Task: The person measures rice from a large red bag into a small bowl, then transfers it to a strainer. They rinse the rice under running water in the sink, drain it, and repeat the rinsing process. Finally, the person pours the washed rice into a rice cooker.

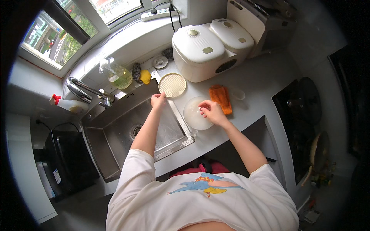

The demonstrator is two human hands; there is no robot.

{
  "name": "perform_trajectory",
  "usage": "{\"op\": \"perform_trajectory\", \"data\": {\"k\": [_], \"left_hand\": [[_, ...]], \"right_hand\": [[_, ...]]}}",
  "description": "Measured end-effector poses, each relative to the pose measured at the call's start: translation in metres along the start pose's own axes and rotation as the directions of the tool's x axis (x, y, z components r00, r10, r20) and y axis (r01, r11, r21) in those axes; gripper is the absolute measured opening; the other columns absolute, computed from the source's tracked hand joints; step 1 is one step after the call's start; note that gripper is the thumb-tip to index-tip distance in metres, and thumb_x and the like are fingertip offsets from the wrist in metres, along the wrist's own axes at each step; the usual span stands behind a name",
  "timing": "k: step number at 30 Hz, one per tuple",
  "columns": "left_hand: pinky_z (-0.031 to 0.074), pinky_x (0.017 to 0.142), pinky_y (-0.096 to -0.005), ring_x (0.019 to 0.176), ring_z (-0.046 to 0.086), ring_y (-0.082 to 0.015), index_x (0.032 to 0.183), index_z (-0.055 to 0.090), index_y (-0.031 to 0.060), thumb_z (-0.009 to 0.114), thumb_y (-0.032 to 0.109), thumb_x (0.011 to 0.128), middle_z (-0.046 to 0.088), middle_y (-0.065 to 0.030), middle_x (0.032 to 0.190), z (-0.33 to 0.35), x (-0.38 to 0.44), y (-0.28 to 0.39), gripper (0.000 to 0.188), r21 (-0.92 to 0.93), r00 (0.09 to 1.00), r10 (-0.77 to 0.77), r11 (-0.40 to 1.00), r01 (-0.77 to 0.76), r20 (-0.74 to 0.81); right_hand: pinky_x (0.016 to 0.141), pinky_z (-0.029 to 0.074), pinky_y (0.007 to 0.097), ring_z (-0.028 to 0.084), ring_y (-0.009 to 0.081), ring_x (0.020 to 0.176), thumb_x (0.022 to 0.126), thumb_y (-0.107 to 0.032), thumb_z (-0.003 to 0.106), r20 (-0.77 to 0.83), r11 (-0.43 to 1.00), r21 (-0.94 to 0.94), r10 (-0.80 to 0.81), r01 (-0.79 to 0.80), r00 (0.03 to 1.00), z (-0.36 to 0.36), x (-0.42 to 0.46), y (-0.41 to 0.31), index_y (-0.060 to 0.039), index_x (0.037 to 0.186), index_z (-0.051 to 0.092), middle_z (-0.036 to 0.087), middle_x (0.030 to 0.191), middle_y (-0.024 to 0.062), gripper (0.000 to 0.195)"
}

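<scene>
My left hand (158,101) pinches the near rim of a cream, round mesh strainer (172,84) at the sink's right back corner. Beside it on the counter sits a translucent bowl (192,122) filled with cloudy white liquid. Above that bowl is my right hand (213,112), its fingers curled but apart, with nothing seen in them. Whether the fingertips touch the liquid is hard to tell. Just right of the bowl lies a folded orange cloth (220,99), partly behind my right hand.
A stainless steel sink (115,138) with a chrome faucet (82,89) spans the left. Behind it stand a soap pump bottle (119,76), a yellow sponge (145,76) and a spray bottle (70,104). A white two-lidded container (199,46) is at the back; a dark cooktop (289,115) lies right.
</scene>
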State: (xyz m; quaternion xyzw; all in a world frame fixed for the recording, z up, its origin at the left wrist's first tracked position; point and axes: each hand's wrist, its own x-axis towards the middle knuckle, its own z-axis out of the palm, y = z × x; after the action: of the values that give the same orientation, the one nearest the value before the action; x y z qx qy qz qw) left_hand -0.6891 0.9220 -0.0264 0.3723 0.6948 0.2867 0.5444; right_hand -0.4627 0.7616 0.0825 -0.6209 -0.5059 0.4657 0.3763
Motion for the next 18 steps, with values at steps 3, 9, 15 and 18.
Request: {"op": "perform_trajectory", "data": {"k": [3,9,15,18], "left_hand": [[0.049,0.059,-0.0253,0.069,0.054,-0.0084,0.1,0.054,0.0074,0.064,0.025,0.083,0.058,-0.0001,0.088,-0.005,-0.001,-0.006,0.026,-0.168,0.994,-0.074,0.982,0.087,0.082],[0.051,0.068,-0.0268,0.077,0.059,-0.0133,0.105,0.051,0.0066,0.058,0.02,0.087,0.059,-0.0035,0.093,-0.027,-0.036,-0.01,0.024,-0.438,0.974,-0.02,0.891,0.12,0.225],[0.051,0.074,-0.0262,0.082,0.059,-0.0113,0.095,0.051,0.0048,0.057,0.009,0.087,0.061,-0.0046,0.09,-0.035,-0.099,0.006,0.01,-0.422,0.811,0.58,0.755,-0.502,0.073],[0.047,0.07,-0.0236,0.082,0.06,-0.0105,0.087,0.058,0.0045,0.061,0.002,0.081,0.064,-0.004,0.088,-0.027,-0.152,0.021,0.007,-0.219,0.623,0.777,0.626,-0.748,0.091]], "right_hand": [[0.054,0.052,0.022,0.061,0.0108,0.065,0.083,0.001,0.055,-0.042,0.972,0.223,0.09,-0.079,0.995,-0.003,-0.003,-0.001,0.0047,0.092,0.059,0.062,0.08,0.0089,0.011],[0.041,0.043,0.0231,0.055,0.0083,0.05,0.083,-0.012,0.059,-0.087,0.993,0.085,0.094,-0.086,0.992,0.001,-0.007,-0.011,0.0028,0.08,0.063,0.061,0.064,0.005,0.015],[0.038,0.03,0.0212,0.041,0.0058,0.041,0.087,-0.053,0.046,-0.217,0.999,0.022,0.048,-0.044,0.975,0.002,0.009,0.015,-0.0011,0.085,0.063,0.054,0.056,0.0021,0.054],[0.039,0.029,0.0193,0.037,0.0041,0.043,0.086,-0.062,0.038,-0.12,0.847,0.521,0.193,-0.104,0.974,-0.018,0.008,-0.015,-0.0026,0.093,0.062,0.052,0.059,0.0005,0.064]]}}
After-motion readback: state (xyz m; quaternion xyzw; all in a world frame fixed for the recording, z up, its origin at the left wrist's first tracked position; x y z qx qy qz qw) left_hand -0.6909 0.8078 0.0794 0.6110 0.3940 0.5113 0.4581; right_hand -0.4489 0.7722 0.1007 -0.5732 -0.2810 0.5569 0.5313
